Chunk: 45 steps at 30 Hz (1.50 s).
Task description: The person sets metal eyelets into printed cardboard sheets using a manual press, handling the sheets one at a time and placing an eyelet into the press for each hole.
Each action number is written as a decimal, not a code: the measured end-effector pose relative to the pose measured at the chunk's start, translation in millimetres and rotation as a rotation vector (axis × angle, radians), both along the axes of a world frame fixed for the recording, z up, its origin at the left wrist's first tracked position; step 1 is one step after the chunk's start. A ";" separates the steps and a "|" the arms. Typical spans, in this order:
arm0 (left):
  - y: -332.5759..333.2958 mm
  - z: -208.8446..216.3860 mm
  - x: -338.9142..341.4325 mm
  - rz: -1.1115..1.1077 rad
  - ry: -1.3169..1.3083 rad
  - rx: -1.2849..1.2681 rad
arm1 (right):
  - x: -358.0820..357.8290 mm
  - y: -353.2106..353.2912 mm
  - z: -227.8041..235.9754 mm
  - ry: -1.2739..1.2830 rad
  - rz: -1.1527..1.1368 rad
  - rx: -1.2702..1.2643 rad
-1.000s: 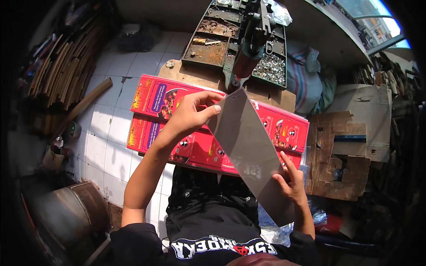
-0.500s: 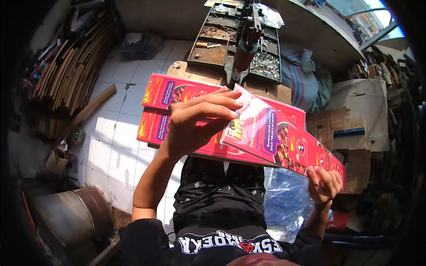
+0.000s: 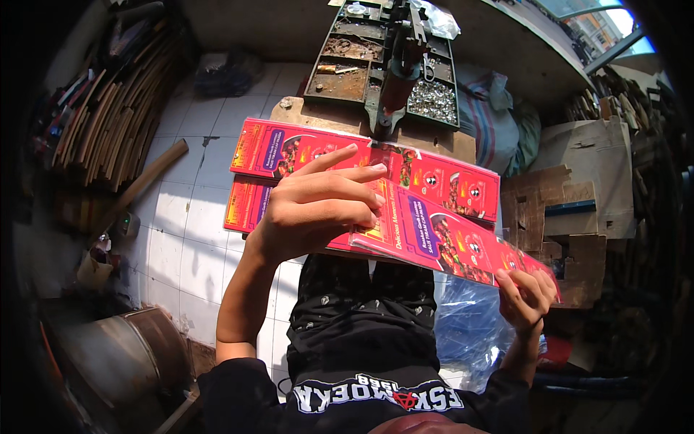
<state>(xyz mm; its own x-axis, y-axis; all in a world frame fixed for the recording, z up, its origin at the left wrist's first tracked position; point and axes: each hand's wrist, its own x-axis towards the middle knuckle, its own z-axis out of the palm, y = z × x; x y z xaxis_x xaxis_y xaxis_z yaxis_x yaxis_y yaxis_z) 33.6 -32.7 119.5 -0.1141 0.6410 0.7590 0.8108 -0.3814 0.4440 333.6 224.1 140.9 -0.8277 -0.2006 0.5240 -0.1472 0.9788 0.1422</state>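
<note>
The right hand [image 3: 526,300] gripped the slanted red panel [image 3: 473,253]; the left hand [image 3: 307,206] lay at its left end, grip undeterminable. Positioning appeared in hand, calling next for edge alignment.

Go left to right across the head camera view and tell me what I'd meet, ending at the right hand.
Stack of brown boards, left hand, slanted red printed sheet, right hand gripping that sheet's right end.

Left hand [image 3: 311,206] hides part of lower red stack [image 3: 243,206]; metal bits [image 3: 434,105] too small to identify; window [image 3: 619,22] cut off.
</note>
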 end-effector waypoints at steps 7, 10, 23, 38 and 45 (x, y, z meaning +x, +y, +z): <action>-0.9 -46.4 3.2 0.037 -1.059 -0.095 | -21.5 1.0 -60.3 -0.421 0.037 -0.984; 6.6 -71.5 3.0 0.008 -1.230 -0.192 | -32.2 1.8 -75.2 -0.655 -0.042 -1.135; 17.4 -143.3 -2.9 0.105 -1.443 -0.059 | -265.6 116.8 -99.4 -0.147 -0.338 -0.587; 13.4 -133.1 2.1 0.030 -1.548 -0.017 | -328.2 126.5 -98.3 -0.494 -0.622 -0.386; 13.2 -139.9 -0.4 -0.011 -1.542 -0.060 | -314.0 149.8 -120.2 -0.444 -0.374 -0.838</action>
